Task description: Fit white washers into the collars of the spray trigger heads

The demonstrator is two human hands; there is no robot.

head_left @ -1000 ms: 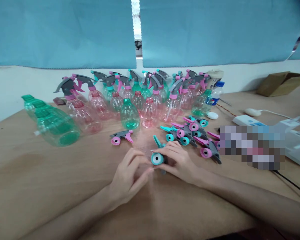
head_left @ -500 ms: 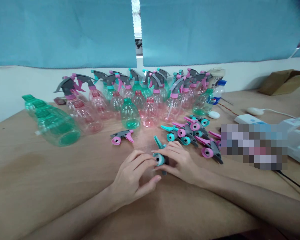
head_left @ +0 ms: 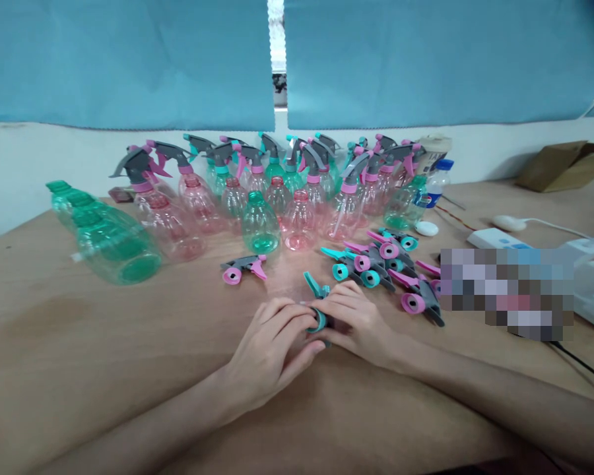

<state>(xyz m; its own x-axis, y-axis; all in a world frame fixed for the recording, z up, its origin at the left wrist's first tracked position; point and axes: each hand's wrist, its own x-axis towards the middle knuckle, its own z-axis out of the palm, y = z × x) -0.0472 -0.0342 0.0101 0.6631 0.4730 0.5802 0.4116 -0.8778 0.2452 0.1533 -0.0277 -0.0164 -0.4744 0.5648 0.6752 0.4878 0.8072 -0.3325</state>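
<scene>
A grey trigger spray head [head_left: 319, 320] with a teal collar and teal trigger is between both hands, low over the table. My right hand [head_left: 355, 321] is closed around its grey body from the right. At the collar's open end, the fingers of my left hand [head_left: 271, 344] are curled, with the thumb just below; whether they hold a small part inside the collar is hidden. A pink-and-grey spray head [head_left: 245, 267] lies alone beyond my left hand. To the right is a pile of pink and teal spray heads [head_left: 376, 260].
Behind stand rows of pink and green bottles [head_left: 260, 224], many with spray heads on. Several green bottles [head_left: 121, 247] are at left. A blue-capped bottle [head_left: 439, 181], a white round lid [head_left: 426, 228], a power strip [head_left: 497, 241] with cords and a cardboard box [head_left: 559, 165] are at right.
My left fingers and thumb have closed in on the teal collar, covering more of its opening. My right hand keeps its grip. The whole view has shifted slightly.
</scene>
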